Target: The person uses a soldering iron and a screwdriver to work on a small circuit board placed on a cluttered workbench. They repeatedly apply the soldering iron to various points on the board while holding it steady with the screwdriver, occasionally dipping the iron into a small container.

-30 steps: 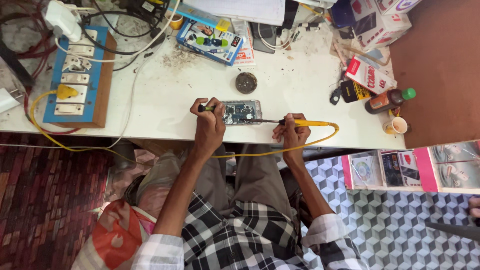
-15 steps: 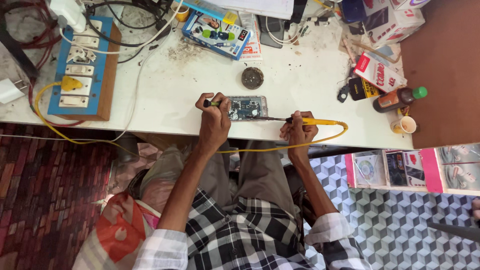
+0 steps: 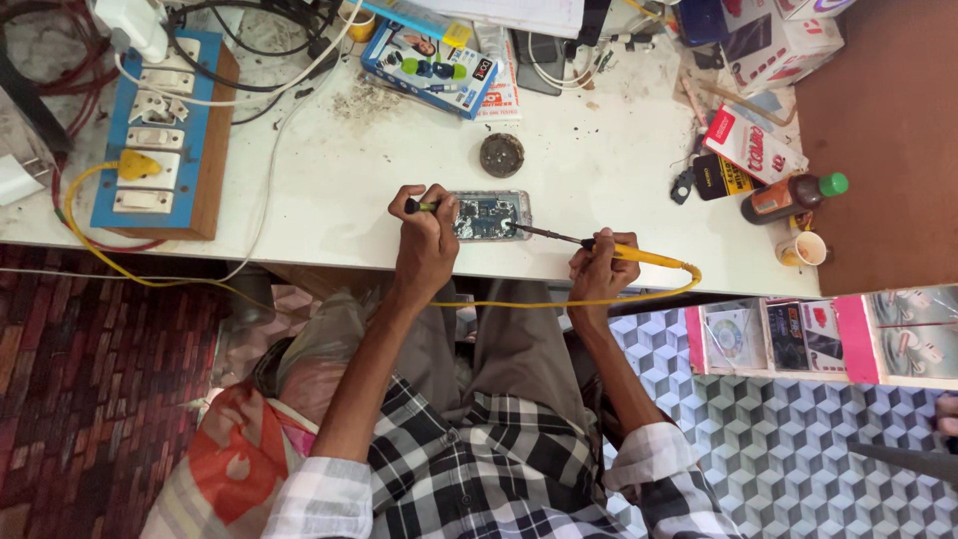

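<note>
Yellow-handled soldering iron point(image 3: 639, 256) stays gripped in the right hand point(image 3: 599, 268), its tip on the one opened phone point(image 3: 489, 215) at the table edge point(image 3: 299, 235). Left hand point(image 3: 424, 235) pinches a small green-tipped tool point(image 3: 419, 207) beside it. Little has shifted since a second ago; both hands keep working the board. One round tin point(image 3: 501, 154) sits beyond.

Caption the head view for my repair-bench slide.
Right hand touches a yellow soldering iron to an opened phone; left hand holds a small tool.
</note>
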